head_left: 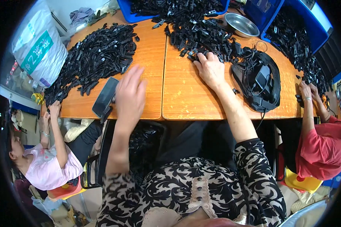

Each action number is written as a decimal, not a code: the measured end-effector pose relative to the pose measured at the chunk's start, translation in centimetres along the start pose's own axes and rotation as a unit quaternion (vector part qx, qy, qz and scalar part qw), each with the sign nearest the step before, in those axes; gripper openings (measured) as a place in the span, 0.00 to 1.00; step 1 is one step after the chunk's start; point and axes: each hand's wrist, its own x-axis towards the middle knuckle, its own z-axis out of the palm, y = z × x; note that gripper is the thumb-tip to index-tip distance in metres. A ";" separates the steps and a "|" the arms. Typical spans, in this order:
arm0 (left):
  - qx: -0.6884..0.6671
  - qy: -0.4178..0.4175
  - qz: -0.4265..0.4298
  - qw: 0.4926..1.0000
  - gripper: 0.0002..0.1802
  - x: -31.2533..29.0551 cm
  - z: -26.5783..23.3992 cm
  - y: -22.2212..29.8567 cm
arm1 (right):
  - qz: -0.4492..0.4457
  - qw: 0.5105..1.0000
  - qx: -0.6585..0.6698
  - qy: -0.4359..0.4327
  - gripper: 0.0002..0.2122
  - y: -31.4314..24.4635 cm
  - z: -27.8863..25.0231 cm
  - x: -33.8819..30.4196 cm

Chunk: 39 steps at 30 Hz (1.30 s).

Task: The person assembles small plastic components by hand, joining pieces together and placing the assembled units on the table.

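Observation:
My left hand (132, 94) hovers over the orange wooden table, blurred by motion, its fingers stretched out and nothing visible in them. Just beside it lies a dark phone-like slab (105, 97), partly covered by the hand. My right hand (210, 71) rests at the near edge of a heap of small black plastic pieces (197, 32). Its fingers curl down among the pieces, and the fingertips are hidden, so what they grip cannot be made out.
A second heap of black pieces (98, 53) spreads at left beside a white sack (39, 45). A black mesh strap with cables (274, 77) lies at right, below a metal bowl (241, 25). Blue bins (261, 15) stand behind. Co-workers sit on both sides.

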 end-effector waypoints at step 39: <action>-0.029 -0.064 0.126 0.990 0.22 -1.8 7.7 3.6 | -0.006 0.969 0.220 -0.109 0.08 -2.9 -7.6 -6.8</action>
